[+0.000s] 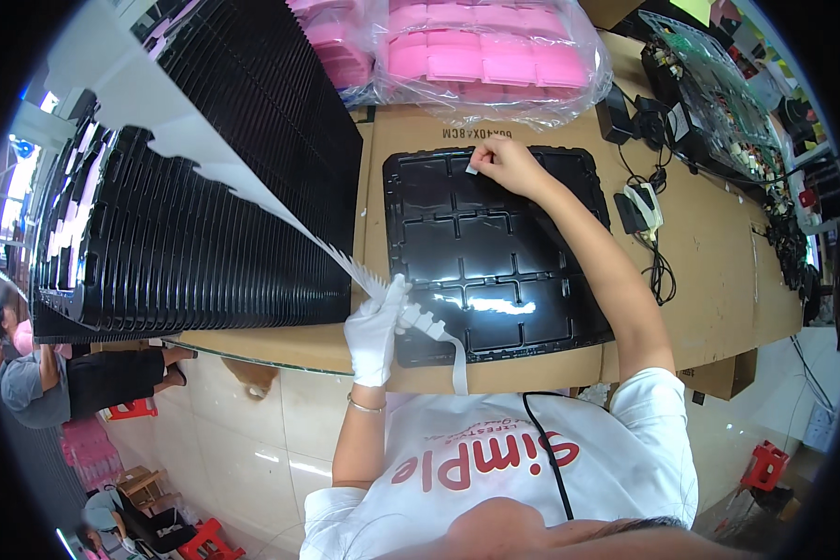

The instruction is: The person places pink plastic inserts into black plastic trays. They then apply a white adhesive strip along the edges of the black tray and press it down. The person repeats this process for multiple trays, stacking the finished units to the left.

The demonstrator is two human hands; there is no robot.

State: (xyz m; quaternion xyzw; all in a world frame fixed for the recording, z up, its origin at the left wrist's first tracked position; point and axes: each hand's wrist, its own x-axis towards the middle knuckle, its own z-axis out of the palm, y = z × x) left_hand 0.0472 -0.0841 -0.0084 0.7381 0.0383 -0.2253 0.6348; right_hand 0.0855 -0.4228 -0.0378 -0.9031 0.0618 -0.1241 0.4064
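Observation:
A black plastic tray (485,243) with shallow compartments lies on cardboard in front of me. My left hand (373,331), in a white glove, is closed around a long white paper strip (252,191) with a notched edge. The strip runs from the upper left through the fingers, and its tail hangs over the table's near edge. My right hand (506,165) is bare and reaches to the tray's far edge. Its fingertips pinch a small white sticker (472,169), low over a far compartment; whether it touches the tray I cannot tell.
A tall stack of black trays (224,224) stands on the left. Pink trays in clear plastic (481,56) sit at the back. A black adapter (614,116), cables and circuit boards (719,84) lie to the right. People and red stools (210,541) are on the floor at left.

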